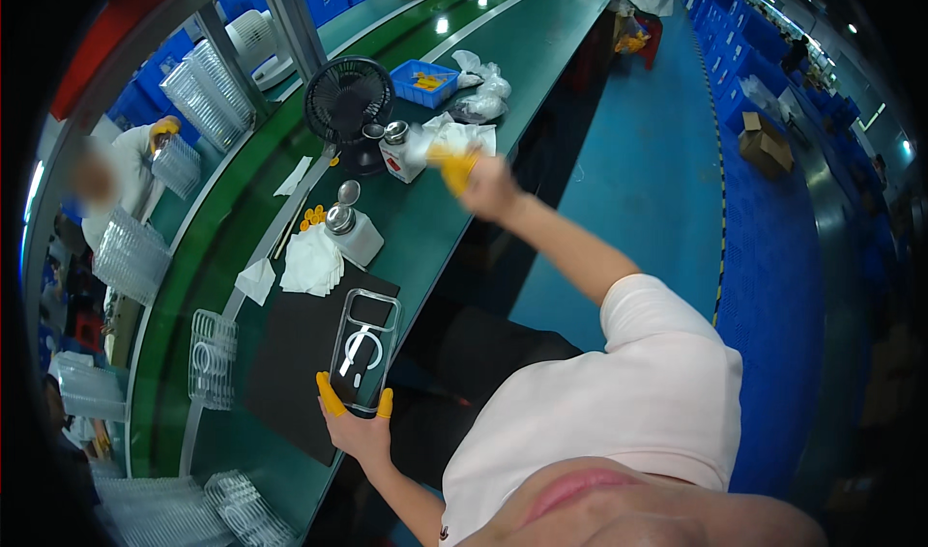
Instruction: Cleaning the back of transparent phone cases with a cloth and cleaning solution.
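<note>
My left hand [362, 429], with yellow finger cots, is closed on the lower end of a clear phone case [389, 338]. The case has a white ring and a short white bar on its back, and is held over a black mat [290, 354]. My right hand [483, 182] is raised over the bench's right edge, its yellow-covered fingers pressed together and blurred. A smeared white wipe [420, 147] shows at their tips. Near these fingertips stands a white bottle with a metal top [398, 160]. A second such pump bottle [358, 238] stands beside stacked white wipes [311, 261].
Behind the bottles are a black fan [349, 102], a blue tray [425, 83] with yellow pieces, and plastic bags [483, 98]. Orange finger cots [312, 217] lie by the wipes. Clear cases [213, 359] lie left of the mat. A co-worker [130, 170] is across the green belt [159, 373].
</note>
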`<action>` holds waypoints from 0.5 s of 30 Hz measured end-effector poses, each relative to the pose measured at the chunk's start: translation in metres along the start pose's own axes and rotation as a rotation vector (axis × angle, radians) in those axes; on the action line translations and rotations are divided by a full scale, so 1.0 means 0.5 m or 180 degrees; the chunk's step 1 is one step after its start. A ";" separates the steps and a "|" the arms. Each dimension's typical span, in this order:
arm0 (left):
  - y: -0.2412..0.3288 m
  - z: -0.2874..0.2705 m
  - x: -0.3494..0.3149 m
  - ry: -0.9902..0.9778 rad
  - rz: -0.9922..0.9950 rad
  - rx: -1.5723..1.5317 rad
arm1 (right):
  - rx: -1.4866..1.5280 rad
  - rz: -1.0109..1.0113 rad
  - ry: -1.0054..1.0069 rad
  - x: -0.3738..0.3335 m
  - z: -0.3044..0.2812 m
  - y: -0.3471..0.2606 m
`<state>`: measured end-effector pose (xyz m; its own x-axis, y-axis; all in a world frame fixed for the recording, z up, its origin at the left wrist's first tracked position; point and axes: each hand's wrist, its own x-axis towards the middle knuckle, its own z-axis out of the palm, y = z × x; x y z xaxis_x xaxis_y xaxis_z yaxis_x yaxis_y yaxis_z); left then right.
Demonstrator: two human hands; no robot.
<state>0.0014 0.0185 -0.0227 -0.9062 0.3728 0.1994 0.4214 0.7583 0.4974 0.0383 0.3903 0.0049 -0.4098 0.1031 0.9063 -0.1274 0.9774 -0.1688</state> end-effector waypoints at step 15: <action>0.009 0.002 -0.004 0.0042 -0.0002 -0.0025 | 0.1376 0.0020 -0.1508 -0.118 0.149 -0.218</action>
<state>0.0051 0.0219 -0.0215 -0.9069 0.3652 0.2102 0.4206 0.7543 0.5041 0.0092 0.2638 -0.0589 -0.7539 -0.0810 0.6520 -0.4360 0.8041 -0.4042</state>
